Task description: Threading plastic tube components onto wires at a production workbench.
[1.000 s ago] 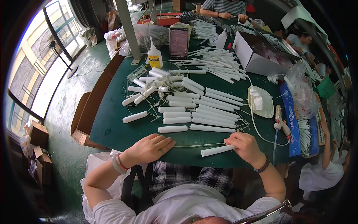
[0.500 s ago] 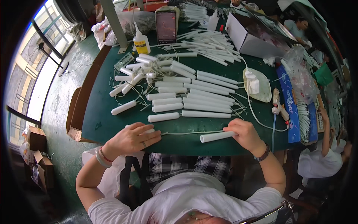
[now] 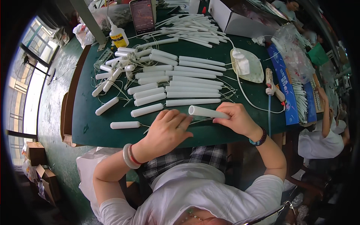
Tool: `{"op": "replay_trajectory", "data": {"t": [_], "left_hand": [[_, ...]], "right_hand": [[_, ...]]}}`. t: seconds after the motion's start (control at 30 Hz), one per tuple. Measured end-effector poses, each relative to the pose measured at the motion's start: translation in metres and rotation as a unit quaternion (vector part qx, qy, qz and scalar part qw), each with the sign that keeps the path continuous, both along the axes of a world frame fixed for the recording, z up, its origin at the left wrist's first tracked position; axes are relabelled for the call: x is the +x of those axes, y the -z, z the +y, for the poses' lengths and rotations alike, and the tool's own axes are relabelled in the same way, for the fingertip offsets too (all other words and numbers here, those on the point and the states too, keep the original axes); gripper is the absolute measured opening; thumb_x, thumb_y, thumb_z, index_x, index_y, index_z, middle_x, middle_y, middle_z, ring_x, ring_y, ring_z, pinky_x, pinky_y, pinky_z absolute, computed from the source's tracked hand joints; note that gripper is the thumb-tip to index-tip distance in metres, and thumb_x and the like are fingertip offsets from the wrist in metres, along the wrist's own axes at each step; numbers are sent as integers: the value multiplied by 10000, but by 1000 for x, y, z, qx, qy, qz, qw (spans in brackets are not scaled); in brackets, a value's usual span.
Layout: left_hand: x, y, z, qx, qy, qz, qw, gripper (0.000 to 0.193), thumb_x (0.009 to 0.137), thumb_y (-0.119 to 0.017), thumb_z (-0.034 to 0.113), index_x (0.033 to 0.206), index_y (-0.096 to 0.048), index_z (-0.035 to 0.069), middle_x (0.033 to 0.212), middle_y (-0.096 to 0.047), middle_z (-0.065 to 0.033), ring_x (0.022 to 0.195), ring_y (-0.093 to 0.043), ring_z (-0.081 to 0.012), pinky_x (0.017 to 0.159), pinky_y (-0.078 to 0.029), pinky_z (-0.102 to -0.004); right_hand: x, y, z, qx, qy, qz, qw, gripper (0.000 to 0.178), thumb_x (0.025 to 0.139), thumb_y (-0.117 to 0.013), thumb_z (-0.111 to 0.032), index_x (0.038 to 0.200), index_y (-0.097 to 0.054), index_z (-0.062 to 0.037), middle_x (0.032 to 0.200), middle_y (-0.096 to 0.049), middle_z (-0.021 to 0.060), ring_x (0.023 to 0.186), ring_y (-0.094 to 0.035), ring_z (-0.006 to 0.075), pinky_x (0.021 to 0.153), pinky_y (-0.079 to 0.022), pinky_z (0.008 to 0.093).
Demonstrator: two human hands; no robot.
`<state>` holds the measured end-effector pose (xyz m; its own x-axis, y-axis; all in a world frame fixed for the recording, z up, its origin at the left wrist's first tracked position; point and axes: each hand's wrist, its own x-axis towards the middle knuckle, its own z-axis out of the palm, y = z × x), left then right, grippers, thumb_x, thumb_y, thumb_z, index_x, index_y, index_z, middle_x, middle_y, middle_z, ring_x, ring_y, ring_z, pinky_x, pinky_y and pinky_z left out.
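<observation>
In my right hand (image 3: 237, 117) is a hollow white plastic tube (image 3: 206, 112), gripped near its right end, with its open end pointing left. Thin pale cord (image 3: 200, 120) runs just below the tube, partly hidden by my fingers. My left hand (image 3: 170, 127) hovers just left of the tube, fingers extended and thumb apart, with nothing visible in it. Left of that hand, a short white tube (image 3: 125, 125) with a cord from its right end lies on the green table (image 3: 101, 137). Beyond my hands, short white tubes (image 3: 147, 110) line up with longer white tubes (image 3: 193, 102).
A glue bottle (image 3: 118, 35) and a phone (image 3: 142, 17) stand at the back left. A pile of thin white tubes (image 3: 191, 28) lies behind the rows. On the right are a glue gun (image 3: 273, 88), a pale board (image 3: 252, 71) and a blue box (image 3: 287, 90). Another person's arm (image 3: 325, 108) is farther right.
My left hand has let go of the short tube at the left and moved right, towards the other tube. My right hand has raised the long tube's open end. The view has shifted.
</observation>
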<state>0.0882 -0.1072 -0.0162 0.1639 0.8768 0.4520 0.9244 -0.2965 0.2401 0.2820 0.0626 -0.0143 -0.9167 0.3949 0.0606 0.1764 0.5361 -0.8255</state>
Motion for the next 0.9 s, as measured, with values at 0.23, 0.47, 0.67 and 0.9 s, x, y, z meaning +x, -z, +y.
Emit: {"op": "replay_trajectory", "data": {"t": [0.23,0.47,0.67,0.9], "left_hand": [[-3,9,10,-28,35,-62,997,101,774,-639,107,848,-617,41,735,-562,-31,740,-536,-201,717,-425,-316],[-6,8,11,-9,16,-71,997,61,778,-633,87,821,-618,47,702,-549,-30,703,-529,-202,687,-420,-316],[-7,10,11,-9,17,-47,999,99,765,-650,106,830,-622,37,700,-547,-27,701,-524,-199,683,-414,-311],[-24,-24,-20,-81,-12,-64,995,366,719,-733,176,1037,-640,20,964,-623,-100,914,-559,-263,830,-423,-368]], "right_hand": [[22,-24,5,254,14,55,965,282,784,-707,-183,1031,-648,-62,873,-543,64,660,-531,184,576,-435,272],[63,-36,36,449,4,6,894,310,716,-721,-212,998,-655,-100,813,-505,42,753,-493,233,691,-402,329],[45,-23,16,413,0,14,911,311,684,-744,-181,975,-662,-107,793,-503,32,717,-482,215,681,-397,323],[5,7,-6,403,-88,36,910,377,686,-740,-140,1037,-615,-83,807,-536,30,732,-534,198,700,-418,330]]}}
